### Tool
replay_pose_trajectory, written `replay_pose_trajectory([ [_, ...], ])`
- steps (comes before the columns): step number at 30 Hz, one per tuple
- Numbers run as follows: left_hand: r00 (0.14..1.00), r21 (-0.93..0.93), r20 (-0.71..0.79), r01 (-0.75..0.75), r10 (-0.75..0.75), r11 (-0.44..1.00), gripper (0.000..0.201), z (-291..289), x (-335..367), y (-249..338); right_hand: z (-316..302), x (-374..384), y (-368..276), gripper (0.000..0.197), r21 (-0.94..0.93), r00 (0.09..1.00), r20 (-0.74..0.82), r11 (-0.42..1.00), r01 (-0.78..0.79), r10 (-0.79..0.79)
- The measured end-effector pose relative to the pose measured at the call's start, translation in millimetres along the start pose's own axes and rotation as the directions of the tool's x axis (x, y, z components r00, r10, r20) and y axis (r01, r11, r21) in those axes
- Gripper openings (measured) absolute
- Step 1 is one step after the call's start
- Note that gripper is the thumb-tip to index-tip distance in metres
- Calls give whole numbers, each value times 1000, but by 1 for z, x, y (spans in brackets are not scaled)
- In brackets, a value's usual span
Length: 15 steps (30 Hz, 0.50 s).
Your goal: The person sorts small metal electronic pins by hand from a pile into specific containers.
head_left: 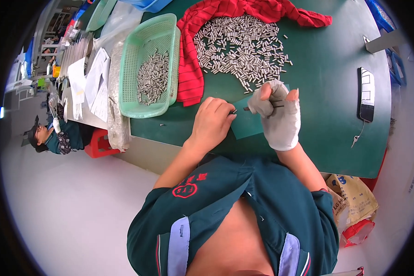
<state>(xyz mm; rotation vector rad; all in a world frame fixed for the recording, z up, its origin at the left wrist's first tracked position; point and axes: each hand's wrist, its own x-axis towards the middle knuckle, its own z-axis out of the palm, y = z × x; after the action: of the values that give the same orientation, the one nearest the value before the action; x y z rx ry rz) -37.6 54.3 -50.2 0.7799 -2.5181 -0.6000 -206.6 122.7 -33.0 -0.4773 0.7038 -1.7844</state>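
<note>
My bare left hand (pixel 211 120) is closed near the table's front edge, pinching a small metal pin (pixel 234 112) between thumb and fingertips. Just to its right is my right hand (pixel 282 117), in a white glove with bare fingertips. Its fingers curl around a thin dark tool (pixel 246 109) whose tip points at the pin; the tool's kind cannot be made out. Under both hands lies a greenish sheet (pixel 248 128). Beyond them, a large pile of short silvery metal pins (pixel 244 48) spreads over the green table (pixel 326 55).
A red striped cloth (pixel 191 83) curves around the pile. To the left stands a light green basket (pixel 124 87) holding more pins, beside papers (pixel 98 78) and plastic wrap. A phone (pixel 366 94) with a key lies right, near a metal bracket (pixel 377 43). Another person (pixel 55 135) sits far left.
</note>
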Motion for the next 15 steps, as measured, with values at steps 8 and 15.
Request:
replay_pose_trajectory([
  [8, 1000, -5, -28, 3, -3, 1000, 14, 8, 1, -2, -4, 10, 10, 44, 59, 998, 55, 997, -42, 38],
  [15, 1000, -17, -25, 16, -17, 1000, 14, 9, 2, -1, -7, 11, 16, 43, 115, 996, 59, 991, -70, 64],
])
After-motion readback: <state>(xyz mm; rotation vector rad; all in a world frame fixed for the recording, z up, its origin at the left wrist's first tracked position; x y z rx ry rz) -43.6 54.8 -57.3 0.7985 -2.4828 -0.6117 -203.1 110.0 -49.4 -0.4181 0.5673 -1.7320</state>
